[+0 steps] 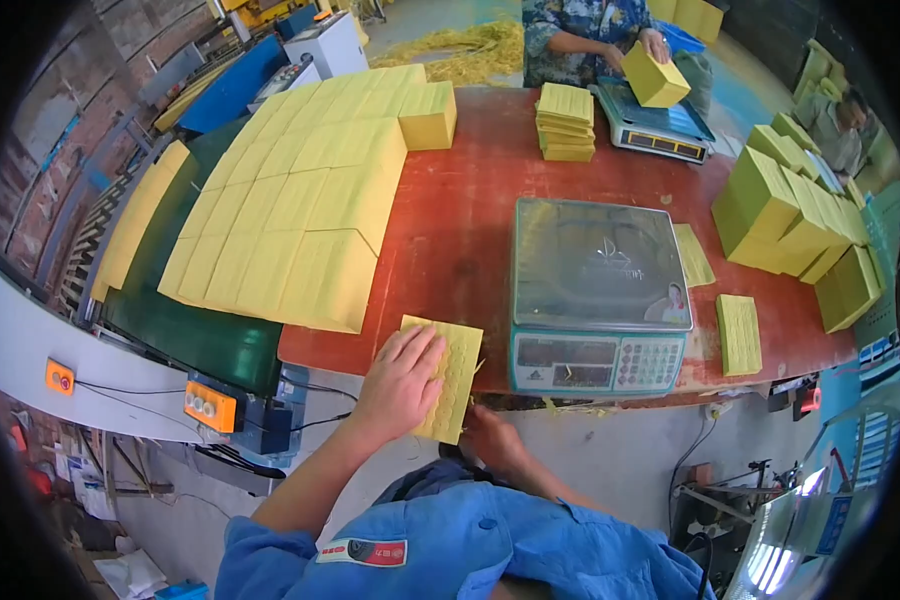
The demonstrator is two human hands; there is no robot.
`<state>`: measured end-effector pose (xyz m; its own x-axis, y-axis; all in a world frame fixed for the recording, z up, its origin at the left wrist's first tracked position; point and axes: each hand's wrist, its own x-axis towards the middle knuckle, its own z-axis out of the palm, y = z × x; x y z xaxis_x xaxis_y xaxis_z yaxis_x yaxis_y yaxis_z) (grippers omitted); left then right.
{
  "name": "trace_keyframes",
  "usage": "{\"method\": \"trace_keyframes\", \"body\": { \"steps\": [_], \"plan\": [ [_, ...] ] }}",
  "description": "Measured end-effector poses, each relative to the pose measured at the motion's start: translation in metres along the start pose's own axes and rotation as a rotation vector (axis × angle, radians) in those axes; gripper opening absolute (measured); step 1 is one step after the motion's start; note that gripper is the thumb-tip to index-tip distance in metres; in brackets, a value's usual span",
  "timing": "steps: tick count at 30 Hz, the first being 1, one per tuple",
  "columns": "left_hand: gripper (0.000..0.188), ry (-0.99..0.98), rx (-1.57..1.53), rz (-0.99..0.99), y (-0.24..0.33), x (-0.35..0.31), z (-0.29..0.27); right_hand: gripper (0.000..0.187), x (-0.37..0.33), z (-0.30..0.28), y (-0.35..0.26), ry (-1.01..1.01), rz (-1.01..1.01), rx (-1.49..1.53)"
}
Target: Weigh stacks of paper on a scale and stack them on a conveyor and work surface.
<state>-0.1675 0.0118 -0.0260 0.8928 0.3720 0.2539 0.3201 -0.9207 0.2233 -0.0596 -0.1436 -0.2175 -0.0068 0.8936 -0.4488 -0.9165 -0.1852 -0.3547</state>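
Note:
A stack of embossed yellow paper sheets [454,375] lies at the red table's near edge, its lower part reaching out past the edge. My left hand [400,385] rests on top of it, fingers stretched over the sheets and the thumb on the paper too. Just right of the stack's lower corner, below the table edge, is my right hand [495,440]. Its fingers are curled and in shadow; what they hold, if anything, I cannot make out. Thin yellow shreds stick out along the stack's right side. A digital scale [600,265] stands to the right, with nothing on its pan.
Yellow paper blocks [290,190] fill the left side beside a green conveyor belt [220,345]. More blocks [770,205] stand at right, near a small stack [739,335]. Across the red table [450,240], a co-worker holds a yellow block [655,75] over a second scale [660,145].

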Motion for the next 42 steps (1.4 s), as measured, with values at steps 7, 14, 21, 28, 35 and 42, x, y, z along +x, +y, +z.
{"method": "trace_keyframes", "body": {
  "steps": [7, 14, 21, 28, 35, 42],
  "plan": [
    [0.049, 0.081, -0.042, -0.237, -0.010, -0.031, 0.011, 0.048, -0.003, 0.056, -0.001, -0.115, -0.171, -0.070],
    [0.047, 0.307, -1.200, -0.362, -0.038, -0.040, -0.008, 0.054, -0.047, 0.099, -0.047, -0.035, -0.500, -0.556],
    [0.046, 0.220, -1.672, -0.450, 0.012, 0.017, 0.019, 0.036, -0.098, 0.150, -0.124, 0.138, -1.256, -1.034],
    [0.046, 0.021, -2.359, -0.401, 0.086, 0.157, 0.055, 0.036, -0.127, 0.137, -0.235, 0.556, -1.405, -1.354],
    [0.047, 0.114, -2.359, -0.448, 0.109, 0.228, 0.109, 0.032, -0.107, 0.111, -0.347, 0.582, -1.339, -1.764],
    [0.042, 0.370, -2.244, -0.948, 0.075, 0.212, 0.109, 0.031, -0.085, 0.116, -0.363, 0.445, -1.219, -1.891]
  ]
}}
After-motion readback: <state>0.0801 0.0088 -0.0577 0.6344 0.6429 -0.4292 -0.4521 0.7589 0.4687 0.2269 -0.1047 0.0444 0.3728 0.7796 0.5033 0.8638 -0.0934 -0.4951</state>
